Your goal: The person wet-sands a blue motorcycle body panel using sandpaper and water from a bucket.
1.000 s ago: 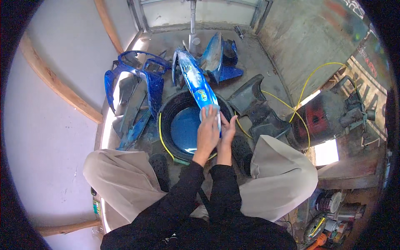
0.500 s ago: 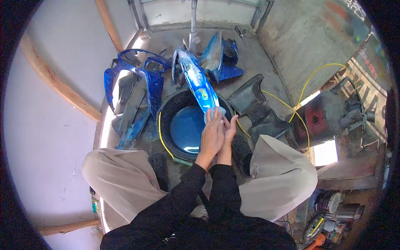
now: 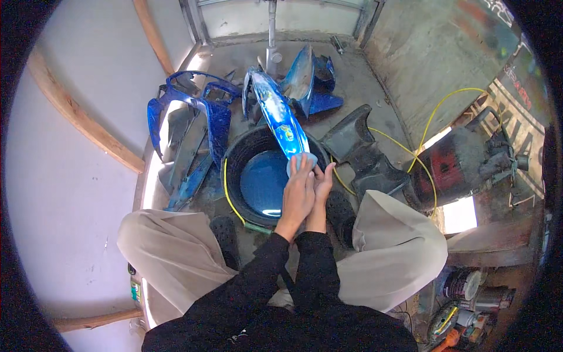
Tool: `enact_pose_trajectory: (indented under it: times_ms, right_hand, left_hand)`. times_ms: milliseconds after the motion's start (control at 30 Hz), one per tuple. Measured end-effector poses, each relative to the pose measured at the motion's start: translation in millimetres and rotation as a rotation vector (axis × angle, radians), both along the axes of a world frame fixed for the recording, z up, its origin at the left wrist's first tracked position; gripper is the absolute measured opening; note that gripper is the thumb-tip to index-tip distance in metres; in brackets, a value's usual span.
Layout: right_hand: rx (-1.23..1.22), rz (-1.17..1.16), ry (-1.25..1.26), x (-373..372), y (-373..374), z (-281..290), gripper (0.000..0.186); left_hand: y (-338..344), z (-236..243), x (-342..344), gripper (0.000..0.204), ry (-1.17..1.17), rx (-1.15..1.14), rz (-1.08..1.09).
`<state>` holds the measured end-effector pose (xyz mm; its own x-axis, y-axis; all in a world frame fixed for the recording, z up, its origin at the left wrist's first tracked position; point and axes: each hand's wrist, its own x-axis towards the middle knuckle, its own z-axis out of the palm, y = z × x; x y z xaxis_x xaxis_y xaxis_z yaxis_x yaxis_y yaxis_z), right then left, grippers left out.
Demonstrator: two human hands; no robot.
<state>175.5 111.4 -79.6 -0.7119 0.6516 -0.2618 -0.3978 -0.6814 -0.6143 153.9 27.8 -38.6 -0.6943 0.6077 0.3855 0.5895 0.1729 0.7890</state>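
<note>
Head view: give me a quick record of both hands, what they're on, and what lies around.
Left hand: fingers over a grey-blue pad at the near end of the panel
Right hand: beside the left, same end; grip partly hidden
Panel: long, glossy blue, crossing above the bucket in view
Bucket: black, bluish liquid inside
Left of bucket: blue plastic frame
Right of bucket: dark plastic part, red-and-black tank

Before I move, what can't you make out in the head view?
All in the head view:
Glossy blue fairing panel: near end hidden by the left hand and the pale pad.
Right hand: partly behind the left hand; its grip can't be told.
Black bucket: near-right rim partly blocked by the hands.
Orange-handled tool: cut off by the bottom edge.
</note>
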Motion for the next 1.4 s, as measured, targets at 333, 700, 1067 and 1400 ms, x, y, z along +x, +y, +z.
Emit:
enact_pose_trajectory:
  times_ms: [333, 700, 1067, 1400]
  right_hand:
    - [0.102, 0.023, 0.06, -4, 11, -27, 0.102]
    - [0.101, 0.042, 0.078, -11, -23, 15, 0.102]
    - [0.038, -0.014, 0.048, -3, -1, 0, 0.101]
    - [0.192, 0.011, 0.047, -1, 17, -30, 0.102]
  left_hand:
    - [-4, 8, 12, 0.044, -0.045, 0.021, 0.04]
    - [1, 9, -38, 0.043, -0.093, 0.044, 0.094]
    - [0, 9, 1, 0.043, -0.091, 0.071, 0.048]
    - [-3, -6, 16, 0.045, -0.068, 0.057, 0.061]
